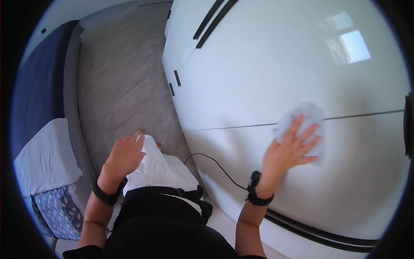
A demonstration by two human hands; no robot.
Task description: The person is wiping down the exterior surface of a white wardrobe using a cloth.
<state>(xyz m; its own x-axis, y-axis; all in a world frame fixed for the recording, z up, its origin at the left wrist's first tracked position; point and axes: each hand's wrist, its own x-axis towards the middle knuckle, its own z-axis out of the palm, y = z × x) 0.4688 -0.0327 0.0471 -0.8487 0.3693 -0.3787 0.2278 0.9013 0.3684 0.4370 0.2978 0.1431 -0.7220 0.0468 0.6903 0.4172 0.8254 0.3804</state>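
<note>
My right hand [289, 149] lies with spread fingers on a pale cloth [302, 113] and presses it flat against a glossy white wardrobe door [258, 87]. Both hand and cloth are slightly blurred. The cloth covers part of the dark seam between two door panels. My left hand [126, 153] hangs in front of my white trousers [158, 165], loosely bent, thumb apart from the fingers. Nothing shows in it, though its palm is hidden. Each wrist wears a black band, and a small black device [254, 180] sits on the right one.
A black cable [215, 160] runs from the right wrist device toward my waist. Long black handles [216, 24] and a dark handle [408, 124] stand out from the wardrobe. At left is a bed [42, 84] with a white pillow [48, 155] and a patterned blue cushion [59, 210]. Grey floor [123, 64] lies between.
</note>
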